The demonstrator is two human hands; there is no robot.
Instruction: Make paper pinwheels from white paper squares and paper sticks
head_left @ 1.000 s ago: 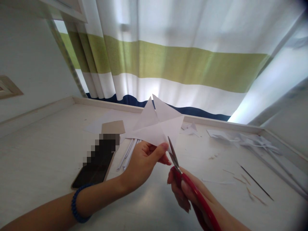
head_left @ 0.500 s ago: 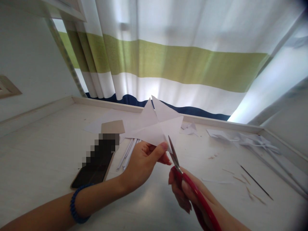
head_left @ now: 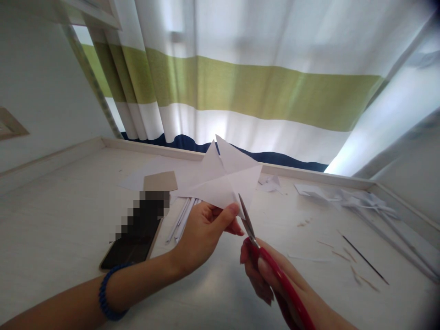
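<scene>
A white sheet of paper (head_left: 220,181) with creases and a slit at its top is held up in the middle of the view. My left hand (head_left: 206,229) pinches its lower edge between thumb and fingers. In my right hand (head_left: 264,270) are red-handled scissors (head_left: 282,279), their blades pointing up and to the left. The blades lie at the paper's lower right corner, close to my left fingertips. How far the blades are spread is hard to make out.
A phone (head_left: 132,247) lies left of my left hand, with a beige card (head_left: 160,180) and rolled paper sticks (head_left: 180,222) near it. On the right are paper strips (head_left: 364,204), a thin dark stick (head_left: 365,259) and wooden bits (head_left: 354,272). A low rim (head_left: 309,176) runs along the back.
Almost nothing differs. The scissors and paper have shifted very slightly left, as has the whole view. Both hands keep their grip.
</scene>
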